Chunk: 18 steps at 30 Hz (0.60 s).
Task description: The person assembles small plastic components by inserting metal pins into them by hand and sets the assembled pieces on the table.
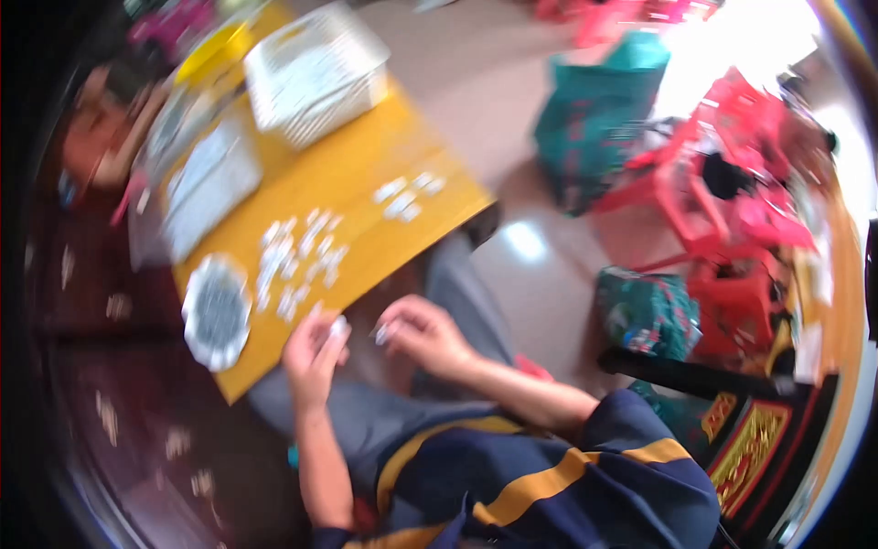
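Striped shirt [540, 480], white pieces [273, 260], basket [320, 119] beyond

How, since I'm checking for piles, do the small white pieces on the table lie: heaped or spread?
Spread: the small white pieces lie in two groups, yellow tabletop showing between many.

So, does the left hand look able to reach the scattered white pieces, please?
Probably yes: the white pieces lie near the left hand, nothing visible between, though it holds something white.
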Available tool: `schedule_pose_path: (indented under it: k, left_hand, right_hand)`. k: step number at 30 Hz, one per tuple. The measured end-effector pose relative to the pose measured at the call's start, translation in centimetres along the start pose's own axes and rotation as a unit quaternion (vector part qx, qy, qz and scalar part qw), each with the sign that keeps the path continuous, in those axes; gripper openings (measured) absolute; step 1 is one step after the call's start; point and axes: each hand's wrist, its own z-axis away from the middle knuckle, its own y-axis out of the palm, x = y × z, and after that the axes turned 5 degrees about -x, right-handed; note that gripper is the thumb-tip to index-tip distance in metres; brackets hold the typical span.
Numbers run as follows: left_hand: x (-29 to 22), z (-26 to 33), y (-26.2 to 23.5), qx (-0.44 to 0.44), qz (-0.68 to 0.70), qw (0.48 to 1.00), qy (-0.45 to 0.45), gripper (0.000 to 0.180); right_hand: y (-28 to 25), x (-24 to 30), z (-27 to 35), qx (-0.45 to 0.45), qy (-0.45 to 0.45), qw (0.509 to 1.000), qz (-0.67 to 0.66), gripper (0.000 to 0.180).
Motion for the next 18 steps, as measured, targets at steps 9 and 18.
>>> schedule_pose_path:
  k: [9, 18]
  left_hand:
    - [0.4, -0.3, 0.1, 0.047, 0.067, 0.996, -0.030, 0.024]
    - [0.3, -0.1, 0.2, 0.103, 0.038, 0.993, -0.034, 0.024]
  right_hand:
    - [0.1, 0.6, -0.2, 0.015, 0.043, 0.998, -0.049, 0.013]
    - [0.3, 0.2, 0.1, 0.037, 0.045, 0.998, -0.034, 0.014]
